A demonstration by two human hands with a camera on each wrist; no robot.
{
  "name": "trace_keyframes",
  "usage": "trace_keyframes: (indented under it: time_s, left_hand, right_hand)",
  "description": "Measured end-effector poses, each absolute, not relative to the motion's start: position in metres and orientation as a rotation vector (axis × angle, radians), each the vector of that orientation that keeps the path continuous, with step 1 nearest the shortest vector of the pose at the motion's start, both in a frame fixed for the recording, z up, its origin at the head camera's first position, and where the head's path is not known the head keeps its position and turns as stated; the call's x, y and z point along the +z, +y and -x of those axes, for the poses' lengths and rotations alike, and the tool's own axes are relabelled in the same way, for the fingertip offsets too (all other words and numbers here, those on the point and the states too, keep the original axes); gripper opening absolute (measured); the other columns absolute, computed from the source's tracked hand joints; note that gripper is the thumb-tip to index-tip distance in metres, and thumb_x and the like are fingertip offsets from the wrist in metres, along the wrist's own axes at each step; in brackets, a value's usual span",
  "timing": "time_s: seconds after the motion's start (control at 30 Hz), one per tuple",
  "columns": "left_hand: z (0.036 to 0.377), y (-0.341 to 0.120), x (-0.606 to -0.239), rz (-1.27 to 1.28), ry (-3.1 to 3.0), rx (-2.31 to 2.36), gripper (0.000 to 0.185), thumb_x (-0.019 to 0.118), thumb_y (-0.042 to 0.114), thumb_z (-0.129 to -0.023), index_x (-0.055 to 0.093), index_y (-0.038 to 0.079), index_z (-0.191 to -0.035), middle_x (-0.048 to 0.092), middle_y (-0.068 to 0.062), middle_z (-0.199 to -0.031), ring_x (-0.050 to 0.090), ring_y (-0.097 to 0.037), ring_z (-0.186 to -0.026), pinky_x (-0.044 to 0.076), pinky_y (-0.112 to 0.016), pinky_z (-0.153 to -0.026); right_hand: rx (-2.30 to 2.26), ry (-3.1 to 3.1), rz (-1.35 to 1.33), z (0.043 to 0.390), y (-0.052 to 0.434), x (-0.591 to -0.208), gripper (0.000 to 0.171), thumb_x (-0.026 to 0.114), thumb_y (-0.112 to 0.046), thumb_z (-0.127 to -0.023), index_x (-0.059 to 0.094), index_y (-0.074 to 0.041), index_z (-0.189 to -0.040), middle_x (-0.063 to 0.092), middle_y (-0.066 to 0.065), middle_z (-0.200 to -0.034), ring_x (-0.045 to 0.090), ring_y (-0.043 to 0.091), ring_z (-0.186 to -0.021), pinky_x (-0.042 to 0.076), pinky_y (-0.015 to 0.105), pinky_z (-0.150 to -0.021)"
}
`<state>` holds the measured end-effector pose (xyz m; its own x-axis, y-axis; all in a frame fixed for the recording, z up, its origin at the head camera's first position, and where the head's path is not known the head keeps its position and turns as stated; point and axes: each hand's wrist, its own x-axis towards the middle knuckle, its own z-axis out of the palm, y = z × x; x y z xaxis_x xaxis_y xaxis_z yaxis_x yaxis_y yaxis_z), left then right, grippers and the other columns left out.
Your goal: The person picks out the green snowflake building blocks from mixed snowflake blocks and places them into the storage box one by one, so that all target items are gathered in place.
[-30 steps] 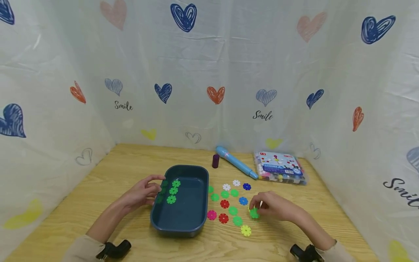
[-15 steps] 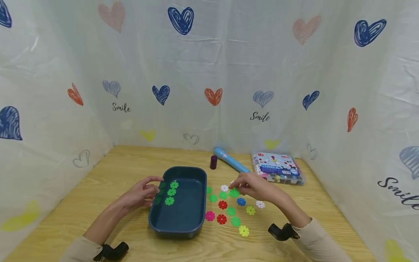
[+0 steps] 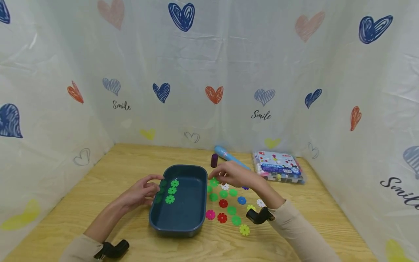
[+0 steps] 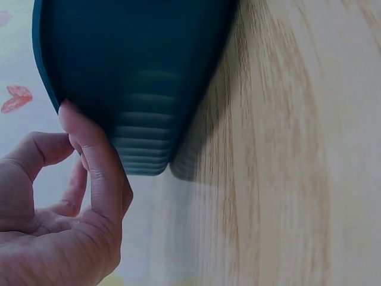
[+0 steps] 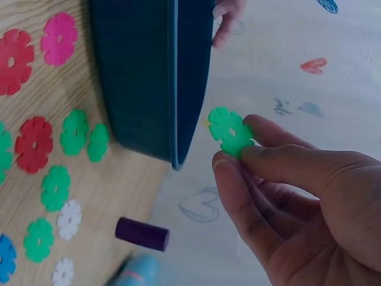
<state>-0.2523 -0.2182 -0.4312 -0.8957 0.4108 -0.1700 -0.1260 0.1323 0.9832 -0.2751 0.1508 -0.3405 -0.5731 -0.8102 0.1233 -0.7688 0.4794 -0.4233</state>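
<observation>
My left hand (image 3: 142,193) grips the left rim of a dark blue oblong tub (image 3: 178,222); in the left wrist view its fingertips (image 4: 71,119) are at the rim. Inside the tub, three green plastic snowflake discs (image 3: 170,199) lie in a row near the left wall. Another green snowflake disc (image 5: 221,124) is pinched between the thumb and fingers of my right hand (image 3: 237,174), held just off the tub's far right rim. Right of the tub, loose snowflake discs in green, red (image 3: 222,218), pink (image 3: 210,214), yellow (image 3: 244,230), blue (image 3: 242,200) and white lie flat.
A dark purple cylinder (image 3: 214,160) stands behind the tub. Beside it lies a light blue microphone-shaped toy (image 3: 222,152), partly hidden by my right hand. A clear box of coloured pieces (image 3: 278,166) is at the back right. A heart-printed curtain (image 3: 183,120) surrounds the wooden table (image 3: 131,156).
My right hand has lifted a green snowflake disc from the right of the loose discs and carried it left to the tub's edge. The left hand stays at the rim.
</observation>
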Motion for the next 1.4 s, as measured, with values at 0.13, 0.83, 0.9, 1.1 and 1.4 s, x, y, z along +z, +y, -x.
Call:
trace_keyframes:
  time_s: [0.13, 0.83, 0.9, 1.1, 1.4]
  left_hand:
    - [0.252, -0.219, -0.432, -0.266, 2.012, 1.816, 0.050, 0.051, 0.012, -0.101, 0.030, 0.006, -0.145, 0.066, -0.008, -0.103, 0.066, -0.022, -0.090, 0.060, -0.035, -0.072]
    - [0.253, -0.219, -0.431, -0.208, 2.038, 1.818, 0.048, 0.054, 0.014, -0.099, 0.035, 0.010, -0.143, 0.066, -0.009, -0.105, 0.067, -0.021, -0.088, 0.059, -0.034, -0.073]
    - [0.253, -0.219, -0.431, -0.219, 2.038, 1.811, 0.048, 0.053, 0.014, -0.100, 0.034, 0.009, -0.144, 0.066, -0.009, -0.105, 0.067, -0.021, -0.089, 0.059, -0.034, -0.074]
    - [0.253, -0.217, -0.432, -0.204, 2.042, 1.809, 0.048, 0.053, 0.013, -0.100, 0.034, 0.009, -0.143, 0.065, -0.009, -0.104, 0.066, -0.021, -0.089, 0.059, -0.034, -0.073]
    - [0.253, -0.217, -0.433, -0.220, 2.026, 1.816, 0.049, 0.051, 0.013, -0.100, 0.032, 0.008, -0.145, 0.063, -0.005, -0.099, 0.064, -0.018, -0.085, 0.057, -0.031, -0.070]
  right_hand:
    - [-0.706, 2.597, 1.383, 0.279, 0.139, -0.341, 0.028, 0.052, -0.003, -0.099, 0.068, -0.009, -0.121, 0.067, 0.008, -0.086, 0.070, 0.020, -0.075, 0.052, 0.018, -0.065]
    - [-0.791, 2.461, 1.332, 0.302, 0.077, -0.345, 0.030, 0.048, -0.001, -0.098, 0.071, -0.007, -0.116, 0.070, 0.015, -0.084, 0.060, 0.019, -0.063, 0.042, 0.017, -0.056]
    - [-0.795, 2.451, 1.302, 0.304, 0.072, -0.346, 0.029, 0.050, -0.001, -0.097, 0.071, -0.008, -0.116, 0.073, 0.013, -0.093, 0.061, 0.012, -0.064, 0.045, 0.019, -0.057]
    - [-0.812, 2.367, 1.234, 0.309, 0.057, -0.353, 0.027, 0.053, -0.001, -0.096, 0.072, -0.005, -0.115, 0.075, 0.012, -0.094, 0.072, 0.019, -0.076, 0.058, 0.027, -0.068]
    - [-0.820, 2.211, 1.082, 0.317, 0.034, -0.371, 0.026, 0.054, 0.003, -0.095, 0.070, 0.000, -0.115, 0.073, 0.016, -0.101, 0.071, 0.024, -0.085, 0.058, 0.027, -0.075]
